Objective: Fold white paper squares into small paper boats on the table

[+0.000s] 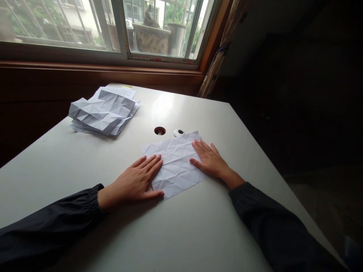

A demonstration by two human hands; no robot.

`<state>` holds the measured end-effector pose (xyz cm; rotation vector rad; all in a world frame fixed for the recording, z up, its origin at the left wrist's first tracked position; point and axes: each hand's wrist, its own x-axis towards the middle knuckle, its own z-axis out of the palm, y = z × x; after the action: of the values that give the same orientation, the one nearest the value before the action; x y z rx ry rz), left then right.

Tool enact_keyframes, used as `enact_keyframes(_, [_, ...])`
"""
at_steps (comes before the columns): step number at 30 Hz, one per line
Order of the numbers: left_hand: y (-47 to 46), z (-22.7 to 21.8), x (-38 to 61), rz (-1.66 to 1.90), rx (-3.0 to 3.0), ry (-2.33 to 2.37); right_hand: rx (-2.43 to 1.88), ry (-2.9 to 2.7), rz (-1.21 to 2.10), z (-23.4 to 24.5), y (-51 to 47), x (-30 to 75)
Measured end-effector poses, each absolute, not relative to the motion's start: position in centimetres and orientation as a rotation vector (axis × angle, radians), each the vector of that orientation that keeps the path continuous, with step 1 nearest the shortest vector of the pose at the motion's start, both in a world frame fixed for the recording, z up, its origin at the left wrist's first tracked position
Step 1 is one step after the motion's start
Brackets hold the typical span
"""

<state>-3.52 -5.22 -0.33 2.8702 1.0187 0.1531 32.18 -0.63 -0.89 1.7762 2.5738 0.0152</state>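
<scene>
A creased white sheet of paper (176, 162) lies flat on the white table (198, 234). My left hand (136, 181) rests palm down on the sheet's left edge, fingers stretched out flat. On the sheet's right edge lies my right hand (210, 160), also flat with its fingers extended. Both hands press the paper against the table and hold nothing. Dark sleeves cover both forearms.
A stack of crumpled, creased white sheets (103, 111) sits at the table's far left. A round cable hole (160, 130) and its loose cap (178, 132) lie just beyond the flat sheet. A window (113, 26) and curtain (224, 45) stand behind the table.
</scene>
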Motion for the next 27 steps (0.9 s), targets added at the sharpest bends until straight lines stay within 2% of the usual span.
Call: enact_keyframes(27, [-4.5, -0.8, -2.6, 0.152, 2.87, 1.072, 1.753, 2.651, 0.004, -1.6, 0.1, 33.0])
